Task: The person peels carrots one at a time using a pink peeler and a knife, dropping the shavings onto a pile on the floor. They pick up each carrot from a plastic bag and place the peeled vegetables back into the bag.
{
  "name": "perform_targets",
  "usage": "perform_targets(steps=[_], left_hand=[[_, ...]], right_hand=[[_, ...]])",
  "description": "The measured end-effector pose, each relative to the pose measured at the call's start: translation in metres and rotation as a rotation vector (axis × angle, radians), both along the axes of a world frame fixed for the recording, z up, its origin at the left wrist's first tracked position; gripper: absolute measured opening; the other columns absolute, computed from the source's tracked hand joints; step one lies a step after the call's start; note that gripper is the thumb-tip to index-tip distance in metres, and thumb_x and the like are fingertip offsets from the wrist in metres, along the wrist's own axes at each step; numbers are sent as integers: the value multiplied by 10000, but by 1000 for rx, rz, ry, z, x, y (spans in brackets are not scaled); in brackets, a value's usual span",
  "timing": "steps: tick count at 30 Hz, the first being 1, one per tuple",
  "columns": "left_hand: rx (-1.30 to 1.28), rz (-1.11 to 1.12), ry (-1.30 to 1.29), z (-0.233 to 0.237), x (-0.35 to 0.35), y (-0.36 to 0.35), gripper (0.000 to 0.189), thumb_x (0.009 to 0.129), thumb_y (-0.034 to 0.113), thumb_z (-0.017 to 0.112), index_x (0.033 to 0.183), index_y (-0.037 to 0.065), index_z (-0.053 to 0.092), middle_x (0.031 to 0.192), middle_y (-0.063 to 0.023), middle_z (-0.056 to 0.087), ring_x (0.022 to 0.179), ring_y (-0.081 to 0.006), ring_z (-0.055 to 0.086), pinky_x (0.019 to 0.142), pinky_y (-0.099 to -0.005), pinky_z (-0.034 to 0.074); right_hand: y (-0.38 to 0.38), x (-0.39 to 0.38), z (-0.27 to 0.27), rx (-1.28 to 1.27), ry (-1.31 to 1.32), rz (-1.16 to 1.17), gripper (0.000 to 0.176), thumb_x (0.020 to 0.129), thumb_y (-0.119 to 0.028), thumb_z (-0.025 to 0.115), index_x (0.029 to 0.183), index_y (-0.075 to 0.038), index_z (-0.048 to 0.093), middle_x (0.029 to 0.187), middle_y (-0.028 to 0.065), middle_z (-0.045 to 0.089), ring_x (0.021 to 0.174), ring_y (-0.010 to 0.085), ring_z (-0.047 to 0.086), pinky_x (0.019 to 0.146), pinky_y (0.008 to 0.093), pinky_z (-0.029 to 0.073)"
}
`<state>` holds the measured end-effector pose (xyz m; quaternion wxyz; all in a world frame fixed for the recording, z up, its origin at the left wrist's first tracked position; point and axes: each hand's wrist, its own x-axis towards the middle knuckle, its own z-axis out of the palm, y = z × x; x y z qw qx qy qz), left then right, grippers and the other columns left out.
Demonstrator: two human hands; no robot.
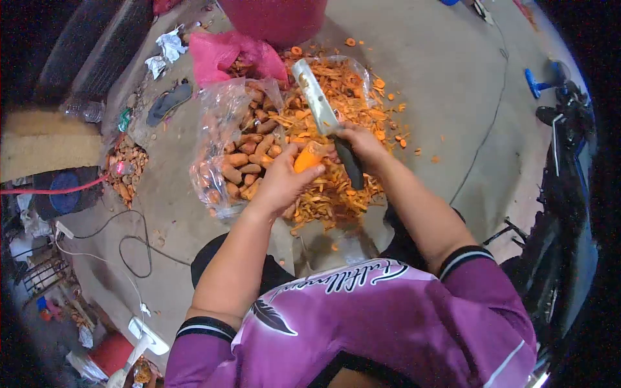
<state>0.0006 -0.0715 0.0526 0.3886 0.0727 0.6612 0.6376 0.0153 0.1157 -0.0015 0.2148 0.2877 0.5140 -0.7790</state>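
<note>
My left hand (pixel 283 180) is closed around a peeled orange sweet potato (pixel 308 157), with its upper end showing above the fingers. In my right hand (pixel 363 147) is a knife (pixel 315 97) with a broad silver blade and a black handle (pixel 349 165). The blade points up and to the left, just above the sweet potato. Beneath both hands lies a heap of orange peelings (pixel 330 197). Left of the heap, unpeeled brown sweet potatoes (pixel 249 158) fill an open clear plastic bag (pixel 217 123).
A large red tub (pixel 278 19) and a pink bag (pixel 217 55) stand beyond the heap. A sandal (pixel 169 103) lies at the left, near a pile of small brown pieces (pixel 128 165). Cables (pixel 488 129) cross the floor on both sides. A motorbike (pixel 563 194) stands at the right.
</note>
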Motion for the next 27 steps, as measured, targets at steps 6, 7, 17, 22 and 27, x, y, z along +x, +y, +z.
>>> perform_targets(steps=[6,7,17,22,27], left_hand=[[-355,-53,477,17,6,17,463,602,222,699,950,-28,524,829,-151,586,775,-197,569,688,-277,432],[-331,-82,472,11,5,19,430,601,213,695,935,-8,539,804,-144,591,751,-205,575,673,-283,436],[-357,-142,385,4,6,39,317,596,156,674,871,36,571,745,-134,594,685,-231,582,624,-304,445],[-341,-125,468,6,2,44,321,609,153,673,878,16,563,746,-125,587,684,-204,566,619,-293,438],[-286,-102,418,-2,3,44,322,606,135,685,871,0,562,738,-92,579,681,-124,537,611,-267,431]], right_hand=[[18,39,56,613,104,370,300,746,-256,559,933,-30,498,727,69,536,552,104,496,520,232,433],[13,42,69,646,130,338,420,650,-290,656,931,-12,513,746,71,550,610,128,505,580,260,429],[21,33,45,858,279,440,737,461,-482,728,974,16,544,918,182,571,863,278,556,772,337,419],[23,28,49,959,319,388,758,448,-481,730,983,18,533,983,195,539,913,282,532,794,328,413],[24,27,45,921,252,450,713,444,-512,718,893,19,564,807,178,582,756,279,574,682,341,446]])
